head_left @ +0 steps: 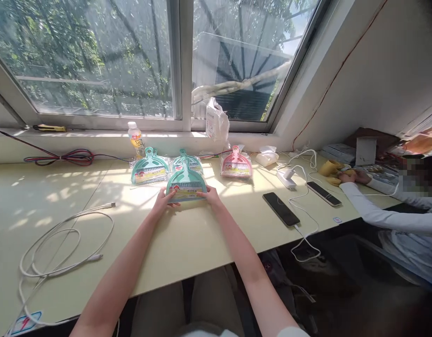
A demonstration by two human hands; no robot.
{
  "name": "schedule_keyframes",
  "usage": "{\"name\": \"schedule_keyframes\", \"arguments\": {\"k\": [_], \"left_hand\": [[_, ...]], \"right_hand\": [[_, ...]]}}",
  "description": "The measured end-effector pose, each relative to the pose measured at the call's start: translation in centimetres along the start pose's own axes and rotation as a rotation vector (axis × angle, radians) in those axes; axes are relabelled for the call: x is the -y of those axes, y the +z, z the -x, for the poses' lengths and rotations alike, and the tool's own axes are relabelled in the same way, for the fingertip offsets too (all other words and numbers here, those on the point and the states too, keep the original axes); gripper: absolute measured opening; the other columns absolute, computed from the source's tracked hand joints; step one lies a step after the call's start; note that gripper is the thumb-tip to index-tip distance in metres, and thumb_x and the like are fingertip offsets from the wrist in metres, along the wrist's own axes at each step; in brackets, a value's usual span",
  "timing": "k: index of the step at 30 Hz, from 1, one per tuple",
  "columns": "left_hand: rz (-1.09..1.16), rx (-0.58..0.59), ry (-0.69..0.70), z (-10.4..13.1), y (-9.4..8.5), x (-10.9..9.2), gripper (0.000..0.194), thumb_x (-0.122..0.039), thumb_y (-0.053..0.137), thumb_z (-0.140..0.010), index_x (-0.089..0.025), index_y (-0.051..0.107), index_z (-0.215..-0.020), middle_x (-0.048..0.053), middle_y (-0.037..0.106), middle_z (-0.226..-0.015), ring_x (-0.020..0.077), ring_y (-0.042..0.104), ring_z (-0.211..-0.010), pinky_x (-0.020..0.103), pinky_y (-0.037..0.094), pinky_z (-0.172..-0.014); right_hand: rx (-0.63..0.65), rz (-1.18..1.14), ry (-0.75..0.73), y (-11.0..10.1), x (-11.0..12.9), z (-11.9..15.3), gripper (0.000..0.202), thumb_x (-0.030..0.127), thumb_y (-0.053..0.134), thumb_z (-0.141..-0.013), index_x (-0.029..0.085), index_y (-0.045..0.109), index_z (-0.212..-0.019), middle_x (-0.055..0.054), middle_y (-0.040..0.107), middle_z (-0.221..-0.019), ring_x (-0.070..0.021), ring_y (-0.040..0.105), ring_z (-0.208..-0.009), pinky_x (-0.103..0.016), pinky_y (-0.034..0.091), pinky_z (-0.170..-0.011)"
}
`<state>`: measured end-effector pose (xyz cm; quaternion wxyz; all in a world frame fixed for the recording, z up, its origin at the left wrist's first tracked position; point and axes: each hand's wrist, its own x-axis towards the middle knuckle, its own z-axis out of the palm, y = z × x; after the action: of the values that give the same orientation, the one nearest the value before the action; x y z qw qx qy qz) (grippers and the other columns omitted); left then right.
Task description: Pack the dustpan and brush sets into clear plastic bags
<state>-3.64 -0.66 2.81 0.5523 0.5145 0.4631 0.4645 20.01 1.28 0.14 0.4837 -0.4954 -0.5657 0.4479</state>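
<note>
Between my two hands is a green dustpan and brush set [186, 180] in clear wrapping with a printed label. My left hand [163, 201] is closed on its left edge, and my right hand [212, 196] grips the right edge. Just behind it lies another green set [188, 163], partly covered by the held one. To the left a third green set [151, 168] rests on the table. A pink dustpan and brush set [236, 164], also wrapped, sits farther right.
A bottle [135, 138] and a white plastic bag [217, 121] stand near the window. White cable [67, 224] coils at left. Two phones [281, 209], a power strip [286, 179] and tissues [267, 157] lie at right. A co-worker's sleeve [373, 210] reaches over the table's far right.
</note>
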Motion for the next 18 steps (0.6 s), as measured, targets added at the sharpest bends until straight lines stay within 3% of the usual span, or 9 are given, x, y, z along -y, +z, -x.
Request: {"name": "schedule_keyframes", "arguments": {"k": [3, 7, 11, 14, 18], "left_hand": [[0.015, 0.070, -0.027, 0.7, 0.9, -0.4, 0.075, -0.066, 0.063, -0.081, -0.022, 0.037, -0.136, 0.011, 0.072, -0.097, 0.0202, 0.068, -0.056, 0.030, 0.052, -0.048], [-0.016, 0.094, 0.063, 1.1, 2.0, -0.2, 0.082, -0.068, 0.054, -0.085, -0.021, 0.025, -0.146, 0.014, 0.069, -0.107, 0.0207, 0.070, -0.071, 0.031, 0.054, -0.056], [-0.123, 0.027, 0.122, 0.4, 1.9, 0.3, 0.073, -0.069, 0.051, -0.086, -0.020, 0.038, -0.139, 0.013, 0.069, -0.104, 0.0219, 0.070, -0.074, 0.029, 0.051, -0.053], [-0.138, 0.039, 0.107, 0.0, 1.6, 0.7, 0.066, -0.068, 0.050, -0.086, -0.019, 0.046, -0.131, 0.012, 0.070, -0.098, 0.0223, 0.070, -0.074, 0.028, 0.050, -0.053], [-0.133, 0.086, 0.101, -0.1, 1.4, 1.0, 0.059, -0.068, 0.049, -0.086, -0.019, 0.055, -0.116, 0.010, 0.070, -0.089, 0.0218, 0.069, -0.076, 0.026, 0.048, -0.053]], "right_hand": [[-0.050, -0.022, 0.060, -3.4, 1.0, 1.3, 0.053, 0.043, 0.090, -0.052, 0.021, 0.073, -0.097, -0.005, 0.077, -0.096, -0.0303, 0.070, -0.099, -0.045, 0.059, -0.084], [-0.182, 0.118, 0.038, -12.2, 1.6, 3.0, 0.053, 0.040, 0.090, -0.046, 0.021, 0.075, -0.094, -0.007, 0.077, -0.094, -0.0333, 0.068, -0.101, -0.046, 0.057, -0.083], [-0.371, 0.065, 0.053, -19.7, 1.5, 1.7, 0.059, 0.047, 0.089, -0.044, 0.018, 0.073, -0.093, -0.008, 0.076, -0.090, -0.0304, 0.069, -0.089, -0.042, 0.056, -0.077], [-0.570, 0.243, 0.051, -22.2, 1.9, -1.5, 0.050, 0.050, 0.084, -0.056, 0.016, 0.070, -0.090, -0.009, 0.074, -0.085, -0.0281, 0.067, -0.083, -0.040, 0.054, -0.075], [-0.746, 0.695, 0.226, -22.6, 2.8, -5.8, 0.033, 0.038, 0.077, -0.068, 0.013, 0.069, -0.088, -0.016, 0.071, -0.094, -0.0325, 0.064, -0.097, -0.042, 0.051, -0.083]]}}
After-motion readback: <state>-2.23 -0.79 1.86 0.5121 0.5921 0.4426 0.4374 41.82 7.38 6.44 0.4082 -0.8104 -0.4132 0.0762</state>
